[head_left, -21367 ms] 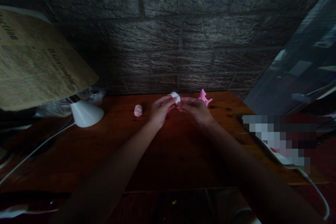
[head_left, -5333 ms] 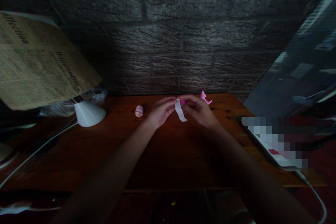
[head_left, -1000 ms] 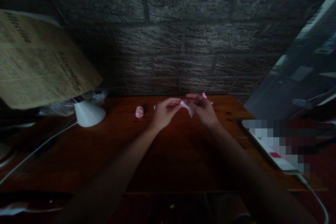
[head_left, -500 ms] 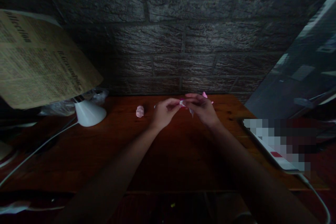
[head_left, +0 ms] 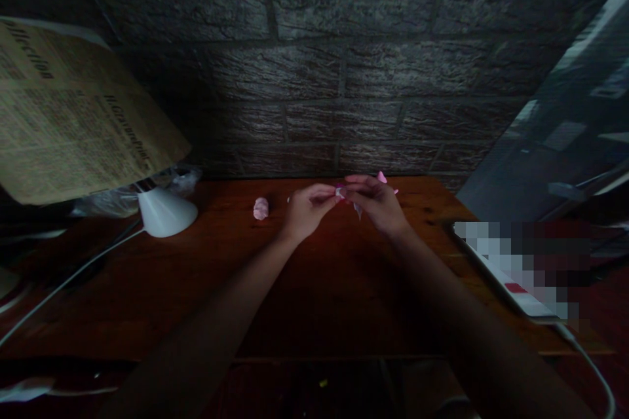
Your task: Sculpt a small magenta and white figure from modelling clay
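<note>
Above the far part of the wooden table (head_left: 314,294), both hands meet at a small pink-and-white piece (head_left: 339,192), too small and dim to name. My left hand (head_left: 307,209) pinches its left side between thumb and fingers. From the right, my right hand (head_left: 376,201) closes on the same piece, with a thin whitish scrap (head_left: 358,210) hanging below its fingers. Behind the right hand a bright pink piece (head_left: 382,177) shows, partly hidden. To the left of my left hand lies a pale pink crumpled lump (head_left: 261,209).
A lamp with a newsprint shade (head_left: 83,111) and white base (head_left: 167,211) stands at the left, its cord (head_left: 73,285) running forward. Behind it is clear plastic (head_left: 108,203). A stone-block wall (head_left: 314,72) backs the table. A blurred-out device (head_left: 511,275) with a white cable lies at the right edge.
The hands stay almost in place, still pinching the small pink-and-white piece. The whole view has shifted very slightly to the right.
</note>
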Tool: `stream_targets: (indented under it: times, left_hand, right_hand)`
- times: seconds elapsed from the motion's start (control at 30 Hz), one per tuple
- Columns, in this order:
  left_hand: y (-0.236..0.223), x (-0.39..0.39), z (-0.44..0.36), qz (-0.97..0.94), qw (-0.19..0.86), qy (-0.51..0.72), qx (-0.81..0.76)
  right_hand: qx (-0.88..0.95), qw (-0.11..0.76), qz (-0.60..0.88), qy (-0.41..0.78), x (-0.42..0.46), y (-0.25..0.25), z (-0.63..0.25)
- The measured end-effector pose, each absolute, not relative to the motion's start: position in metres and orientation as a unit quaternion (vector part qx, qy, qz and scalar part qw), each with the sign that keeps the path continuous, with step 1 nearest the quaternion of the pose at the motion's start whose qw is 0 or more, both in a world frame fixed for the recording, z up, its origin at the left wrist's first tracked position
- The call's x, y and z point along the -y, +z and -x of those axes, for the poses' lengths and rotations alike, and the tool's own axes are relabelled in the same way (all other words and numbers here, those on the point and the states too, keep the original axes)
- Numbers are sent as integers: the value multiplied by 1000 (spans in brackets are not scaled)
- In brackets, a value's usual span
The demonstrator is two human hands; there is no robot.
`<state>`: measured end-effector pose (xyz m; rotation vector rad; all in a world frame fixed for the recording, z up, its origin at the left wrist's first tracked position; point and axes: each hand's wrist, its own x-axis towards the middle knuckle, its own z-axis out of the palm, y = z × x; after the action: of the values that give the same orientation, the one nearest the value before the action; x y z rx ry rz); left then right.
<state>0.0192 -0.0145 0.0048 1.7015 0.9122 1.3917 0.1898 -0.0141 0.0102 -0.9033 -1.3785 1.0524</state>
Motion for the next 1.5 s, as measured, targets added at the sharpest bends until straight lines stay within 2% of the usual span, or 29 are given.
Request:
stream_targets:
  times: [0.3,0.6,1.03,1.27,1.5]
  left_hand:
    - [4,14,-19,-579,466,548,-384]
    - [2,16,-22,-604,422,557,-383]
    - [6,16,-20,-614,445,535,-373]
    - [3,15,-21,-588,477,546,-359]
    - [6,16,-22,-585,474,551,-359]
  right_hand:
    - [582,565,388,438,13,7,-190]
    - [605,566,387,405,13,5,-190]
    - [594,564,394,417,14,8,-190]
    - [633,517,387,427,13,6,-191]
    - [631,525,385,423,12,4,-193]
